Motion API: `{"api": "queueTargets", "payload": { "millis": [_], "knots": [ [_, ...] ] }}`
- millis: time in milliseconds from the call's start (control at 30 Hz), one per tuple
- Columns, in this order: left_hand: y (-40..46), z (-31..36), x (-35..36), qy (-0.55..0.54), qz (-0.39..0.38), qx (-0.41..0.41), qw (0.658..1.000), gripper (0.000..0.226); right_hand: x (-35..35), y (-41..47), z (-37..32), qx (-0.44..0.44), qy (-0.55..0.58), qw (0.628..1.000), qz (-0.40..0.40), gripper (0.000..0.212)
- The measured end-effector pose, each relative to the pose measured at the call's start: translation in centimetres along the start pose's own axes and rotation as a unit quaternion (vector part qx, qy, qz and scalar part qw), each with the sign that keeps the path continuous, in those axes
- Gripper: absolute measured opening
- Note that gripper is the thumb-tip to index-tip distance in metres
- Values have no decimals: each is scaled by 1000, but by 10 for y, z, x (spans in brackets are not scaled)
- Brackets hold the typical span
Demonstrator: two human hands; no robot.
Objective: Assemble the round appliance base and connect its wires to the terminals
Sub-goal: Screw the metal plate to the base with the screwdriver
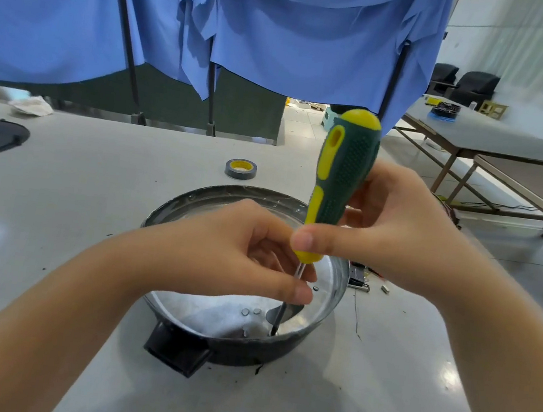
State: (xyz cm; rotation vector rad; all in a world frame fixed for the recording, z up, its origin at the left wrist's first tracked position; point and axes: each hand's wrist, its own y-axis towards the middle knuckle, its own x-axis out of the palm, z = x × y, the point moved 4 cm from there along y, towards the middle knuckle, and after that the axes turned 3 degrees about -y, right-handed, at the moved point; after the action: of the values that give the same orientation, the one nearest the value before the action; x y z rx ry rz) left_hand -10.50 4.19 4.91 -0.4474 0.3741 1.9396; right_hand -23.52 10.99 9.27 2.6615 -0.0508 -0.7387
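On the grey table [89,216], near its front edge, sits the round appliance base [320,319], a shiny metal bowl with a black rim. Right hand [394,235] grips the green-and-yellow screwdriver [344,167] upright, tip down inside the base. Left hand [239,253] pinches its shaft, apparently steadying it. Behind lies a tape roll [241,168].
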Motion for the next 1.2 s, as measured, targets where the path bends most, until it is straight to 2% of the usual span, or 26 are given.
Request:
{"api": "queueTargets", "payload": {
  "millis": [133, 300, 367, 433, 567, 633, 767, 833, 900, 967, 1100, 1200],
  "knots": [
    [-2, 10, -2, 21, 50, 32, 998, 31, 5, 2, -1, -18, -81, 996, 36, 36],
    [-1, 11, -5, -3, 112, 50, 992, 44, 4, 2, 4, -7, -103, 993, 56, 34],
    [-1, 8, -6, -15, 103, 48, 993, 36, 5, 2, 5, 2, -100, 994, 52, 30],
    [0, 4, -7, -37, 78, 39, 996, 28, 4, 2, 6, 7, -66, 997, 43, 38],
    [-2, -1, -11, -87, 33, 6, 996, 30, -3, 3, 10, 35, 108, 993, 9, 61],
    [-3, 1, -10, -97, 13, 2, 995, 32, -3, 2, 8, 30, 162, 986, -5, 65],
    [-2, 3, -5, -104, -19, -6, 994, 38, 1, 0, 3, -2, 181, 983, -15, 59],
    [-2, 4, -3, -106, -22, -8, 994, 34, 0, 1, 2, 1, 166, 986, 9, 68],
    [-3, 5, -2, -95, -5, -6, 995, 30, -2, 1, 1, -3, 136, 990, 34, 78],
    [-2, 6, -3, -72, 32, 7, 997, 32, -3, 1, -1, -20, 97, 994, 50, 79],
    [-2, 13, -3, -37, 120, 30, 992, 52, -1, 0, -6, -49, 2, 996, 75, 67],
    [-2, 18, -4, -12, 180, 59, 982, 56, -1, -1, -7, -55, -42, 992, 106, 58]
  ]
}}
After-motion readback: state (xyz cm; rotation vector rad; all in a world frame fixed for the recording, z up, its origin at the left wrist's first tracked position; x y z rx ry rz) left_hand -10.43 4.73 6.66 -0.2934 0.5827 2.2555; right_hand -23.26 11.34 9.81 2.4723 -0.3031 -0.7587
